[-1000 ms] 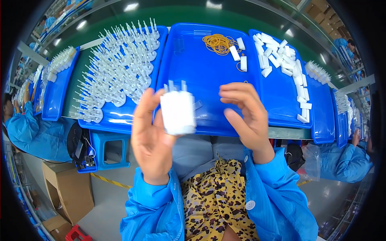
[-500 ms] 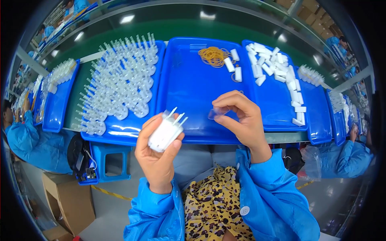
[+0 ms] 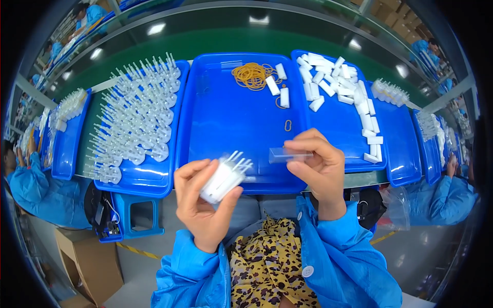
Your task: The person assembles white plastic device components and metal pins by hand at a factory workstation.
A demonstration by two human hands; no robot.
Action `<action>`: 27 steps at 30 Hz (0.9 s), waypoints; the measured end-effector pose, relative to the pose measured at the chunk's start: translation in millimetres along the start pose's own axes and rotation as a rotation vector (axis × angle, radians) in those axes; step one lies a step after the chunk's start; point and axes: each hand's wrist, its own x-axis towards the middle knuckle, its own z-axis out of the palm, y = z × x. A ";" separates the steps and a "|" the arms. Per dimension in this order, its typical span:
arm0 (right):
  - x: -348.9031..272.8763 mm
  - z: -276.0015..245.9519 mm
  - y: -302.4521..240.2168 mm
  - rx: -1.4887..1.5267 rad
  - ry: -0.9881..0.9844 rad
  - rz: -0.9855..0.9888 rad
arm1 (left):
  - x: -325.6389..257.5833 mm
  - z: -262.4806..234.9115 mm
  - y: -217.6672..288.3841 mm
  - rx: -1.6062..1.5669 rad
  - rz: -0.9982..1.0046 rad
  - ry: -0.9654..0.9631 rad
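Observation:
My left hand (image 3: pixel 203 203) grips a bundle of white plastic pieces (image 3: pixel 223 178) with thin prongs, tilted so the prongs point up and right. My right hand (image 3: pixel 316 164) pinches a small clear plastic box (image 3: pixel 287 154) between thumb and fingertips, just right of the bundle. Both hands hover over the near edge of the middle blue tray (image 3: pixel 236 123).
The middle tray holds a heap of yellow rubber bands (image 3: pixel 251 74) and a few white blocks (image 3: pixel 281 92). Several pronged white parts (image 3: pixel 136 118) fill the left blue tray. White blocks (image 3: pixel 344 92) lie in the right tray. Other people in blue coats sit at either side.
My left hand has lowered and tilted the white bundle to the right. My right hand has come down and now pinches the clear box beside it.

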 end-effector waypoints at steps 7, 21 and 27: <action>-16.3 -1.0 -12.7 0.216 -0.164 0.216 | 2.2 23.7 2.1 0.087 0.091 -0.071; -28.1 11.0 -11.0 0.302 -0.176 0.272 | -5.9 27.4 10.7 -0.074 0.026 -0.163; -20.3 4.6 -8.4 0.165 -0.254 0.069 | -1.1 33.5 -0.4 -0.080 -0.021 -0.150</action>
